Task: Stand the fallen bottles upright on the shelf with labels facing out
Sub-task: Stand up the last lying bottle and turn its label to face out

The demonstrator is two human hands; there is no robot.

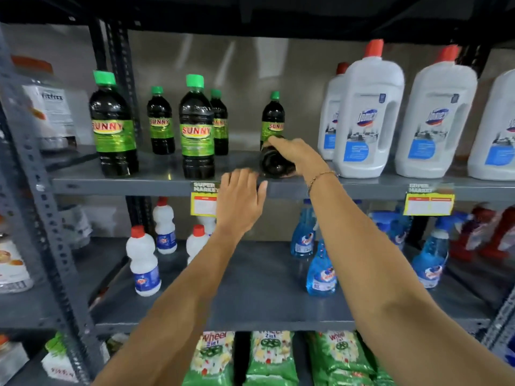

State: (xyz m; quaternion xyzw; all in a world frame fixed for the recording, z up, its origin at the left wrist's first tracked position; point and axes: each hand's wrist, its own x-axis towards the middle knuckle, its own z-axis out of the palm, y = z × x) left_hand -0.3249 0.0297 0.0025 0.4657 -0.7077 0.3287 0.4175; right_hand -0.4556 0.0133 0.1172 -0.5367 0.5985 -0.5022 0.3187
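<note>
A dark bottle (pixel 274 164) lies on its side on the grey upper shelf (pixel 139 186), its round base toward me. My right hand (pixel 296 153) rests on top of it, fingers wrapped over its side. My left hand (pixel 239 201) hovers just below and left of the bottle at the shelf's front edge, fingers spread, holding nothing. Several dark Sunny bottles with green caps stand upright with labels outward: two large ones (pixel 113 123) (pixel 196 126) in front, and small ones behind (pixel 161 121) (pixel 273 118).
Large white red-capped jugs (pixel 367 115) stand right of the fallen bottle. Small white bottles (pixel 145 263) and blue spray bottles (pixel 320 268) occupy the shelf below. Green detergent bags (pixel 270 358) sit at the bottom. A yellow price tag (pixel 429 203) hangs off the shelf edge.
</note>
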